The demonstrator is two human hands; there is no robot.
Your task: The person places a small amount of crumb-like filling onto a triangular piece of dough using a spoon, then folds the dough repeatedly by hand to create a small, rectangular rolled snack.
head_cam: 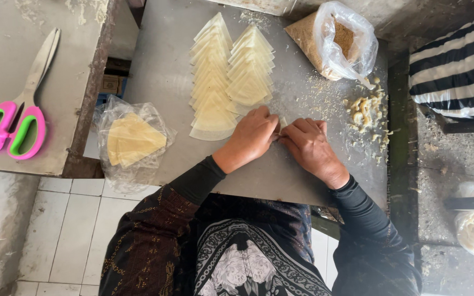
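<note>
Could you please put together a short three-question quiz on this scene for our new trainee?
1. True or false: the pink and green scissors lie on the same grey metal table as the two rows of pale folded triangular pastry sheets.
2. Which hand is nearer the clear plastic bag of brown crumbs: A) the left hand, B) the right hand?
3. Fill in: the yellow stack of wrappers in a clear plastic bag sits at the table's ____ edge.

Key: 1 false, they lie on a separate surface to the left; 2 B; 3 left.
</note>
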